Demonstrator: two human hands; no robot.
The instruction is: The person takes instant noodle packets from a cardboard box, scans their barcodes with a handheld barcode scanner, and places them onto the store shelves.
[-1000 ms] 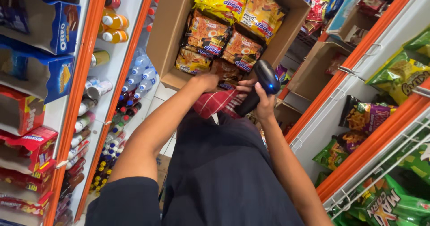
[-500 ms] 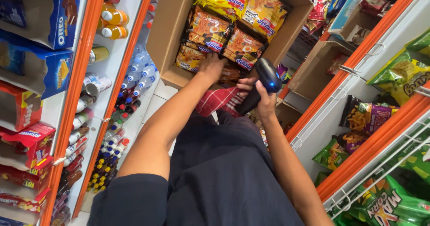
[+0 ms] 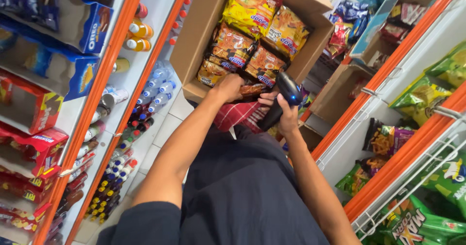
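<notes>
Left hand (image 3: 229,87) now deeper over the cardboard box (image 3: 194,55) rim, fingers clenched on an orange snack packet (image 3: 252,89) at the near edge. Right hand (image 3: 284,114) unchanged, gripping the black scanner (image 3: 284,97) just beside it.

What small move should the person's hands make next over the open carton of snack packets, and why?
Probably lift one packet clear and tilt it toward the scanner. The left hand is already down among the snack packets in the cardboard carton, while the right hand grips the black handheld scanner just beside it, nothing yet under its head.
</notes>
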